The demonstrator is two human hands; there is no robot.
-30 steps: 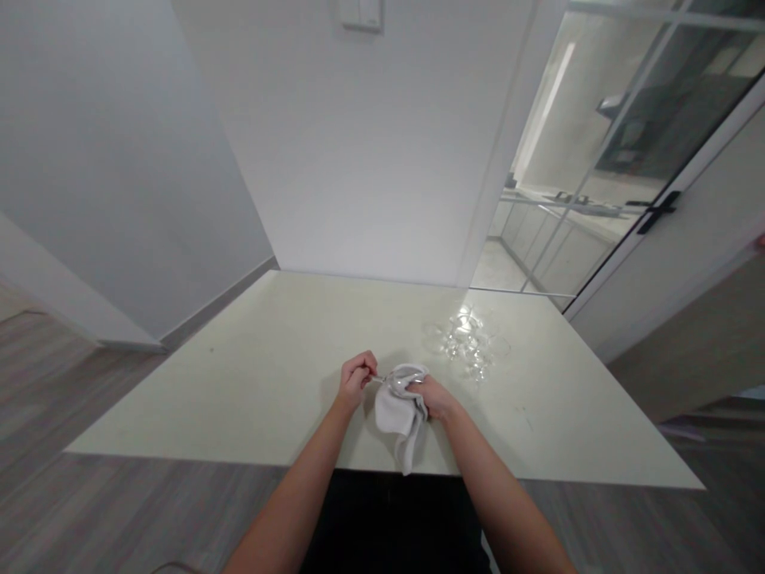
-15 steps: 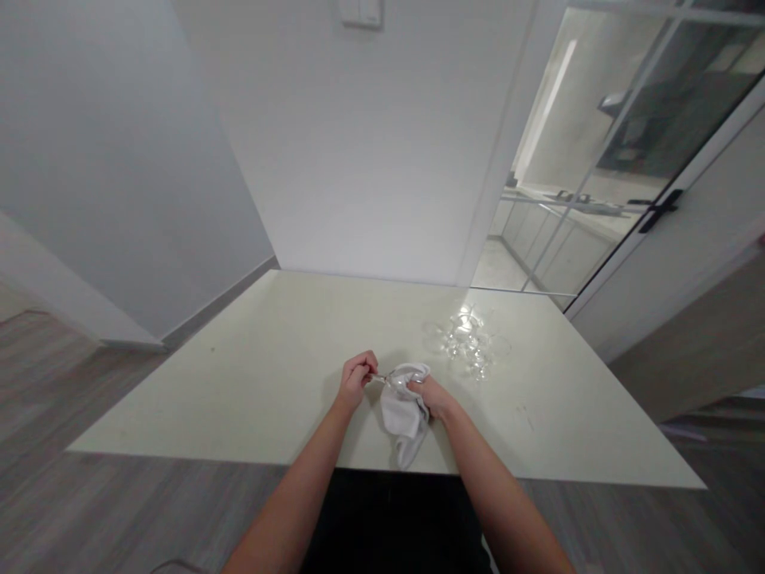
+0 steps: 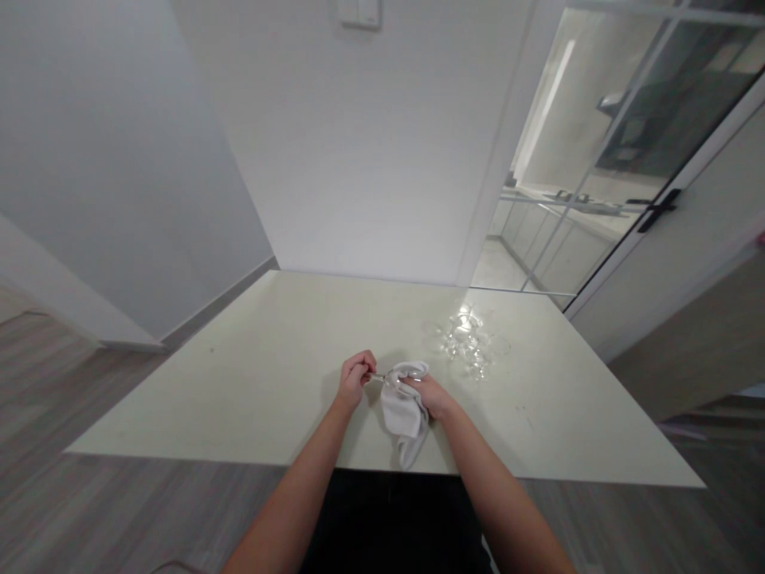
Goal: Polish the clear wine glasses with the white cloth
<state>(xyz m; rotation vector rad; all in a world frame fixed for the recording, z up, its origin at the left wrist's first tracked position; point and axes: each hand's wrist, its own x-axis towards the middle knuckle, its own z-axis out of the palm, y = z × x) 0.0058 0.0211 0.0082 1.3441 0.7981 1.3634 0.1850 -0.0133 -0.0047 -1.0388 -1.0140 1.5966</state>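
My left hand (image 3: 357, 376) is closed around the thin stem end of a clear wine glass (image 3: 378, 377), held sideways over the table near its front edge. The bowl of the glass points right, toward my right hand (image 3: 431, 395). A white cloth (image 3: 405, 414) wraps around the bowl and drapes down toward the table edge. My right hand grips this cloth, its fingers partly hidden in the folds and at the bowl's mouth. Beyond and to the right stands a cluster of several clear glasses (image 3: 469, 339), their outlines hard to separate in the glare.
The pale table (image 3: 239, 375) reaches to a white wall (image 3: 376, 175) at the back. A light switch (image 3: 358, 12) is on that wall. To the right is a glazed door with a black handle (image 3: 661, 210). Grey wood flooring (image 3: 89, 494) surrounds the table.
My right hand's fingers have shifted slightly left and deeper into the cloth at the bowl. My left hand keeps its hold on the stem, and the cluster of glasses is unmoved.
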